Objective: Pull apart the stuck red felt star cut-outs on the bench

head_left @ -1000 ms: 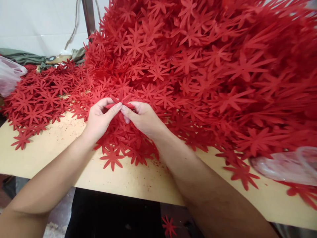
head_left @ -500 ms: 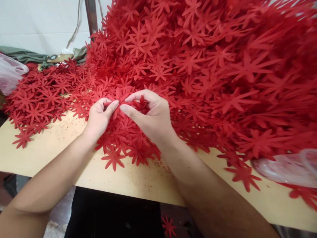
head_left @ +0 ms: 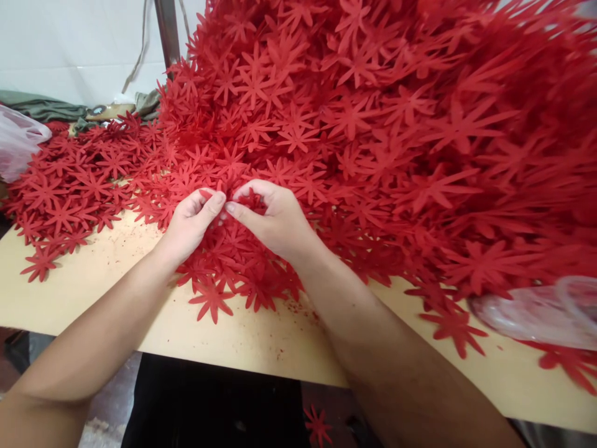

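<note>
Red flower-shaped cutouts with long petals lie in a big heap (head_left: 298, 130) across the tabletop (head_left: 209, 339). Over the heap's front part, my left hand (head_left: 193, 218) pinches a red cutout between thumb and index finger; a bit of red shows between the fingers. My right hand (head_left: 268, 214) is close beside it, thumb and index finger curled in toward the left fingertips, with red pieces in its palm. The two hands' fingertips nearly meet. What exactly lies between them blends into the red behind.
A smaller pile of cutouts (head_left: 69, 180) lies at the left, beside a clear plastic bag (head_left: 18, 140). Another plastic bag (head_left: 536, 314) sits at the right. Green cloth (head_left: 41, 106) and a metal post (head_left: 168, 31) stand behind. One cutout (head_left: 318, 426) is below the table edge.
My right hand has moved slightly left and down, its thumb and index finger closer to the left fingertips. The petals that stood up between the hands are less visible.
</note>
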`<state>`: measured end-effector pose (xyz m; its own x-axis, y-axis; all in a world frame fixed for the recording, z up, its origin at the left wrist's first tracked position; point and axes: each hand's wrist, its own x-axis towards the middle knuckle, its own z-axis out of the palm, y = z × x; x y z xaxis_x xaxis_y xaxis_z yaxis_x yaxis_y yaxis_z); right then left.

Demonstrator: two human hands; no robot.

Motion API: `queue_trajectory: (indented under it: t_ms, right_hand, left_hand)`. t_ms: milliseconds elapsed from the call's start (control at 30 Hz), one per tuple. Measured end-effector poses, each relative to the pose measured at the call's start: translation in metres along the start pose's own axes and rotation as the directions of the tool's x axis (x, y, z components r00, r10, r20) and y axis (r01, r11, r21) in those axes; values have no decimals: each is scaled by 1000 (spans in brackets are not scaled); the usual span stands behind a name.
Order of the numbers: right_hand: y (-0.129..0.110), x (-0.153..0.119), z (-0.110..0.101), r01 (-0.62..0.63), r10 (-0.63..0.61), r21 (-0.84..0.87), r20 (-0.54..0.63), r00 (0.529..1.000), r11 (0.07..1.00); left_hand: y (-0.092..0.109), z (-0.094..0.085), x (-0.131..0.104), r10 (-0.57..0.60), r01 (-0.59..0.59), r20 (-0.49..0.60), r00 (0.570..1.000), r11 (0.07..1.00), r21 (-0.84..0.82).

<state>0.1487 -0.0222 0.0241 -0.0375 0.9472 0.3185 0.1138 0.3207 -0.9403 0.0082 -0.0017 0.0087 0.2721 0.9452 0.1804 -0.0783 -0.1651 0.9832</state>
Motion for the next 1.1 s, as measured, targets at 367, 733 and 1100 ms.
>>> queue_trajectory:
  t_ms: [367,733,1100]
  right_hand:
    - [7,5,-6,-198,187,314,63,980,929]
    - [5,8,-13,-250,293,443,-30,956,861]
    - [8,1,1,-59,56,80,32,998,995]
  left_hand:
    - [3,-2,0,61,-65,81,995,997,42]
    - [-9,-23,11,333,-141,-182,925,747,649]
    - [2,6,-7,89,-82,-37,995,983,162]
